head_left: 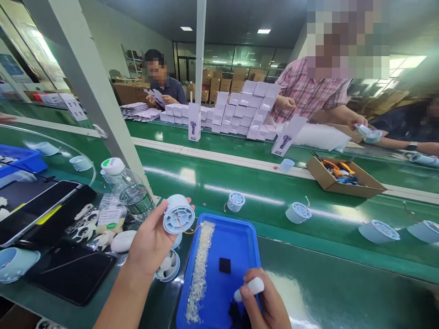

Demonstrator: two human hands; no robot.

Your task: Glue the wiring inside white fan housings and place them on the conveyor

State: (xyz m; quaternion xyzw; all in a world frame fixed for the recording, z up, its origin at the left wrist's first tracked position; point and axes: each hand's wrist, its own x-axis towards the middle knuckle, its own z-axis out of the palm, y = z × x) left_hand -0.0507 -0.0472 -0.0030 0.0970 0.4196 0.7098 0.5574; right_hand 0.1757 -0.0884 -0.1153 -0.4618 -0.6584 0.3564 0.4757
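On the table (329,278), a tray (236,237) reaches the far edge. Beside its far-left corner the left hand (151,242) clasps the housing (178,212); the right hand (267,299) pinches a stick (255,285). Best keep the wires (194,230) slack.

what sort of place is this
Probably a factory assembly and packing area: round light-blue parts are spread along a long green surface, with stacked white boxes beyond it.

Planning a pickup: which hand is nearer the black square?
Right. The right hand is just right of the black square; the left hand is farther off to its left.
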